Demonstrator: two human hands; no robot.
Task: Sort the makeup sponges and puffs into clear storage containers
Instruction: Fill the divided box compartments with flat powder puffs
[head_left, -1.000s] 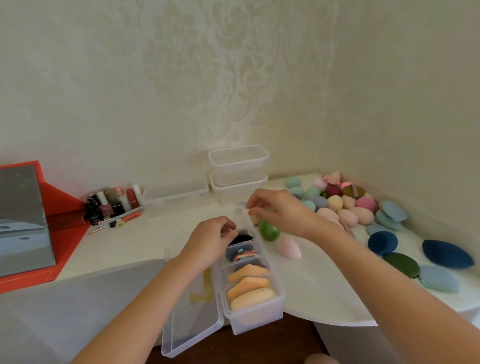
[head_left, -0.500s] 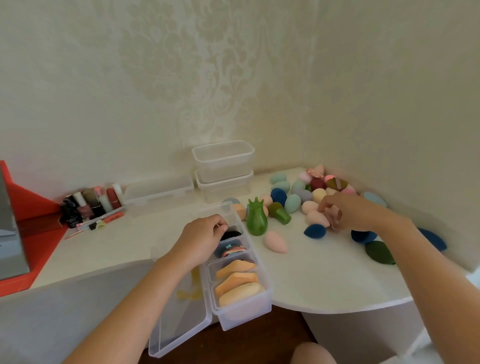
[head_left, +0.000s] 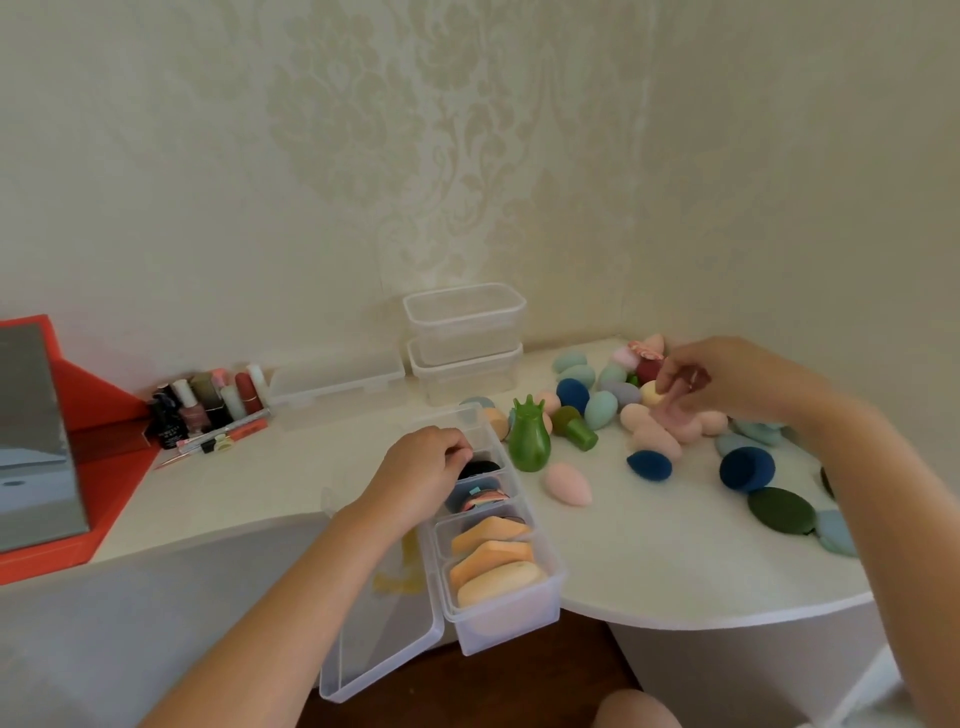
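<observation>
On white curved counter (head_left: 649, 566), cream damask-papered corner | pink foam sponge (head_left: 671, 413) pinched by fingers of right hand (head_left: 737, 382) | clear plastic divided container (head_left: 511, 616) rim gripped by left hand (head_left: 415, 473)

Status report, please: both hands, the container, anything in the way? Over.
Left hand grips rim of clear container. Right hand in sponge pile, fingers at pink sponge, grip blurred. Green holder stands right beside container.

A clear container (head_left: 506, 618) overhangs the tabletop (head_left: 649, 561) edge, lid (head_left: 384, 639) open, peach puffs (head_left: 493, 558) upright in its near compartments. Coloured sponges (head_left: 602, 408) lie heaped to its right, one pink sponge (head_left: 669, 413) pinched among them.
</observation>
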